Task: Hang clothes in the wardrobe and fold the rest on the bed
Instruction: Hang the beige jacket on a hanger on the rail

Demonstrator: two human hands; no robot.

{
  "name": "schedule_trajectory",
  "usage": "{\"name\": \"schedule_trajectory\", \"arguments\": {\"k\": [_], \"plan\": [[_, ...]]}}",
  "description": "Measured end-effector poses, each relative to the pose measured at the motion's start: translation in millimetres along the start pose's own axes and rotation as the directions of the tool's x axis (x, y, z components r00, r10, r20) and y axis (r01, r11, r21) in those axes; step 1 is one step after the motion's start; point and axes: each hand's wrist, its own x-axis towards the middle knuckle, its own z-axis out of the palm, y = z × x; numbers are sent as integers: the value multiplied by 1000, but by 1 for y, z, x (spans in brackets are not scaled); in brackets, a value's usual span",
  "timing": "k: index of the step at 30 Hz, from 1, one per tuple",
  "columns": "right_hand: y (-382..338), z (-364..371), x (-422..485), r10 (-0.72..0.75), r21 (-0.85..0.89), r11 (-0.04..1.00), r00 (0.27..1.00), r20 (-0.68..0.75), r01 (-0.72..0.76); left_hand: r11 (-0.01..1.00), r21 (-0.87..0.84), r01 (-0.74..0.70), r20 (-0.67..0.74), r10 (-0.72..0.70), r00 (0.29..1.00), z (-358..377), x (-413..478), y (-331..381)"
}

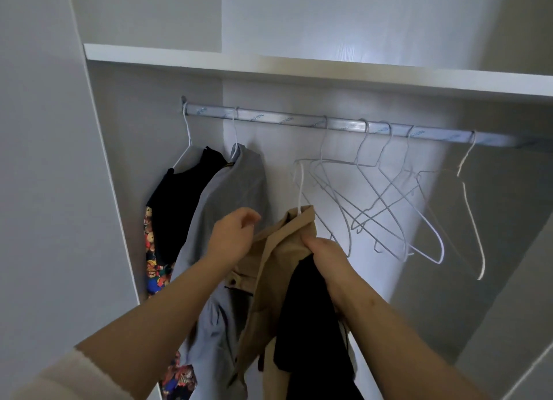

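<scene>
**Tan shirt going up on its hanger, both hands holding it below the rail**

The left hand (232,238) is reaching in from the lower left with its fingers curled, and it is pinching the left edge of the tan shirt (279,250) near the collar. The right hand (326,259) is closing tightly around the shirt's other shoulder, knuckles towards the camera. A black garment (308,316) is hanging down from under that same grip, in front of the tan cloth. A cream sleeve (59,375) is showing on the left forearm at the bottom corner.

A white hanger (300,190) is sticking up out of the shirt's collar. Its hook is standing free in the air below the rail (299,120) and is not catching on it. The shirt is therefore being held up between the two hands, in the gap between the hung clothes and the bare hangers.

Just to the left, a grey top (239,190) is hanging from the rail on its own hanger, with the left forearm crossing in front of it. Further left, a black top (179,202) with a bright printed panel along its lower edge is hanging beside the wardrobe (128,148) side wall. To the right of the shirt, a cluster of empty hangers (386,196) is dangling from the rail at crossed angles, with one more hanging apart at the far right. A white shelf (269,66) is running across above the rail.
</scene>
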Motion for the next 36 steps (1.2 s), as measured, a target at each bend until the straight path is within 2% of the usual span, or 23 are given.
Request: {"name": "schedule_trajectory", "arguments": {"k": [5, 11, 14, 19, 25, 29, 33, 36], "plan": [[-56, 25, 56, -113, 9, 994, 994, -10, 113, 994, -98, -56, -63, 49, 997, -23, 75, -2], [-115, 46, 116, -235, -5, 972, 965, -113, 235, 976, -202, -85, -45, 78, 996, -34, 152, -6], [-133, 60, 147, -280, -7, 959, 943, -182, 283, 977, -177, -117, -34, 113, 993, -33, 182, -13], [-134, 94, 193, -232, 18, 969, 938, -257, 245, 994, -5, -109, 14, 109, 994, -22, 215, -45], [-97, 125, 227, -127, -10, 991, 946, -299, 130, 989, -137, -62, 114, 78, 990, 0, 217, -69], [-96, 135, 229, -142, 39, 985, 927, -348, 165, 987, -152, -52, 111, 70, 991, 5, 213, -74], [-88, 134, 221, -130, 10, 990, 948, -289, 139, 989, -148, -17, 130, 37, 991, 2, 202, -76], [-79, 126, 209, -153, -45, 988, 954, -258, 146, 999, 1, 41, 55, -41, 998, -4, 186, -76]]}}
